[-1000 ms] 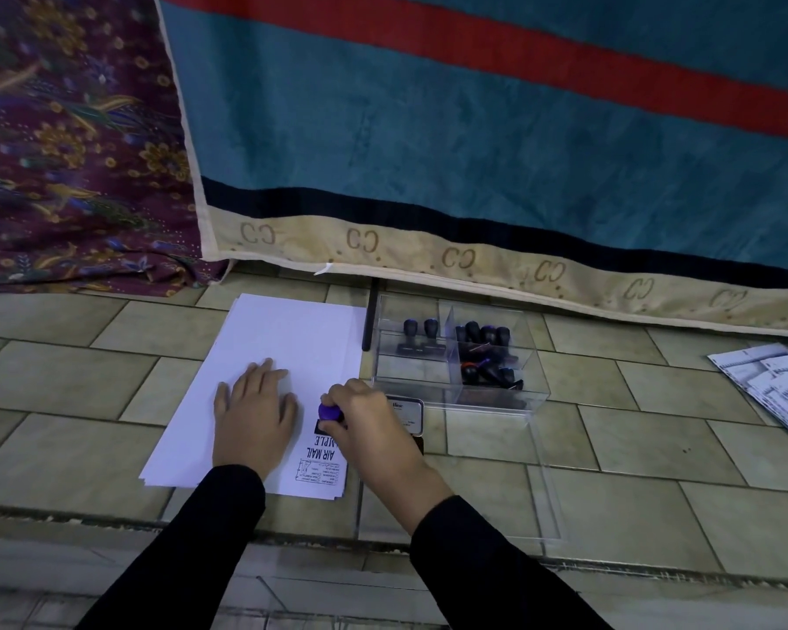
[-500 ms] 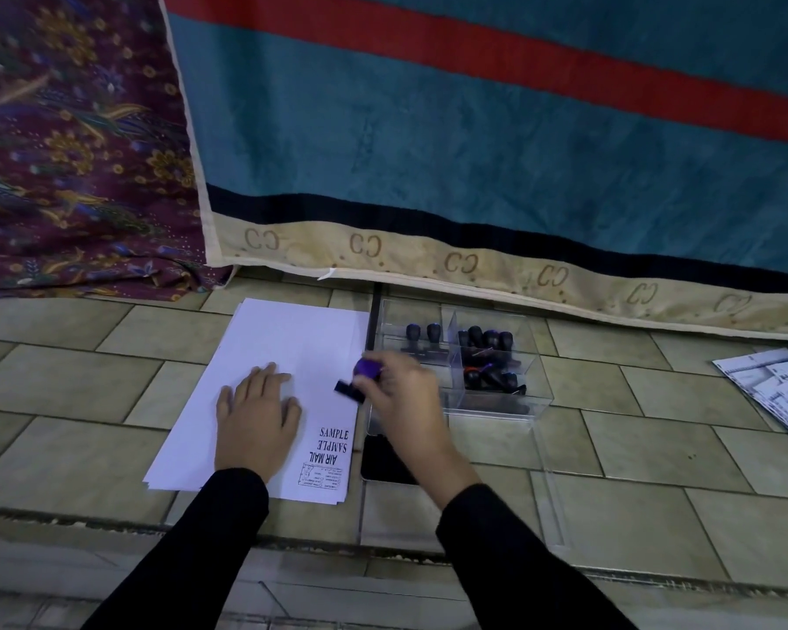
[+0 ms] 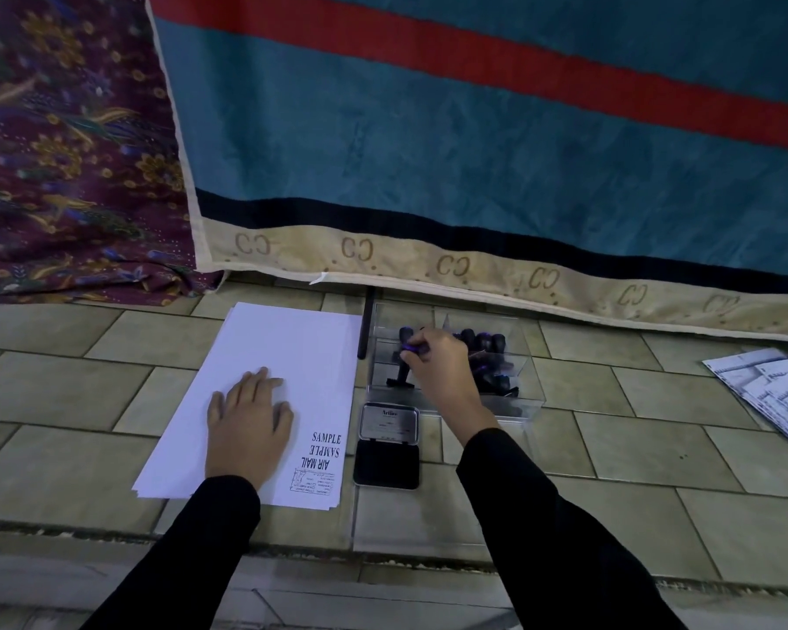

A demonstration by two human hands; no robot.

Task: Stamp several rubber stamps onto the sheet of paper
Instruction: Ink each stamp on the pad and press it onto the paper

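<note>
A stack of white paper [image 3: 287, 356] lies on the tiled floor, with black stamped marks "SAMPLE", "AIR MAIL" and a boxed form [image 3: 319, 466] near its right edge. My left hand [image 3: 249, 425] rests flat on the paper, fingers apart. My right hand [image 3: 437, 370] is inside the left compartment of a clear plastic box [image 3: 526, 404] and grips a purple-handled stamp [image 3: 406, 363] standing on the box floor. Several dark stamps [image 3: 485, 352] fill the right compartment. An open black ink pad [image 3: 387, 445] lies between paper and box.
A teal rug with a red stripe [image 3: 474, 152] hangs right behind the box. Patterned maroon cloth [image 3: 64, 152] is at the back left. Printed sheets [image 3: 774, 397] lie at the right edge. A black stick [image 3: 366, 329] lies beside the paper's top right corner.
My right hand lifted the purple-handled stamp off the paper, leaving a second "SAMPLE" mark, and carried it right and away into the box. The ink pad is uncovered. My left hand stayed put.
</note>
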